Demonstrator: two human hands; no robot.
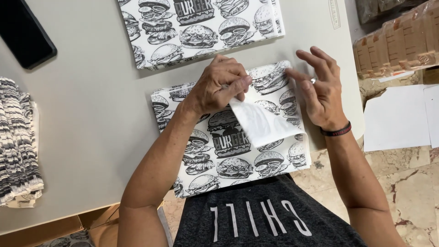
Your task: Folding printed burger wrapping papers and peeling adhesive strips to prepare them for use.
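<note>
On the grey table (91,114) lie two stacks of burger-printed paper sheets, the near stack (219,151) under both hands: the left hand (218,87) pinches a folded-back white corner (260,121), the right hand (320,87) hovers spread just beside, while the far stack (196,27), a black phone (23,32) and striped bundle (16,142) lie beyond.

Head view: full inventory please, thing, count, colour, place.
Printed paper stack: one, white with black burger drawings, table's near edge, top sheet's corner folded back
Second printed stack: one, same print, farther back
Phone: one, black, far left
Folded striped papers: one pile, black and white, left edge
Table: one, light grey
Wrapped packs: several, brown, right
Plain sheets: two, white, on the floor, right
Cardboard box: one, brown, lower left
Left hand: pinches the folded corner
Right hand: open, fingertips at the sheet's far right corner, black wristband
</note>
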